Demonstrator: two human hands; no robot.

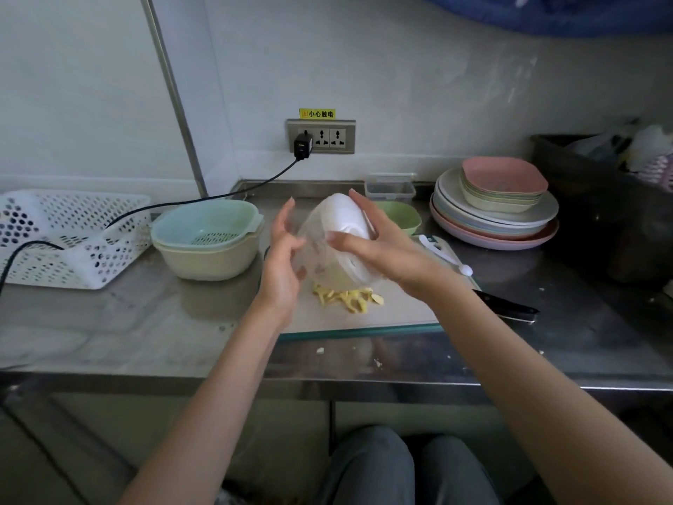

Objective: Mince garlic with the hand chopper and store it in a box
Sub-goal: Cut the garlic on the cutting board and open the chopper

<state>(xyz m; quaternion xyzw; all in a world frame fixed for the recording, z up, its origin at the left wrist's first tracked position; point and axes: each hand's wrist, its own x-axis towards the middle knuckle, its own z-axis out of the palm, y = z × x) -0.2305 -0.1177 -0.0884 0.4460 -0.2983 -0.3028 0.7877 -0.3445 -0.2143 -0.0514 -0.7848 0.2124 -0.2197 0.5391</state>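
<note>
The hand chopper, a clear bowl with a white domed lid, is tilted on its side above the cutting board. My right hand grips its lid from the right, thumb across the front. My left hand is at the clear bowl's left side, fingers spread and touching it. Pale yellow garlic pieces lie in a small heap on the board just below the chopper. A clear lidded storage box stands at the back by the wall.
A green strainer bowl set and a white perforated basket stand left. A green dish, a white spoon, a black-handled knife and stacked plates are right. A black cable runs from the wall socket.
</note>
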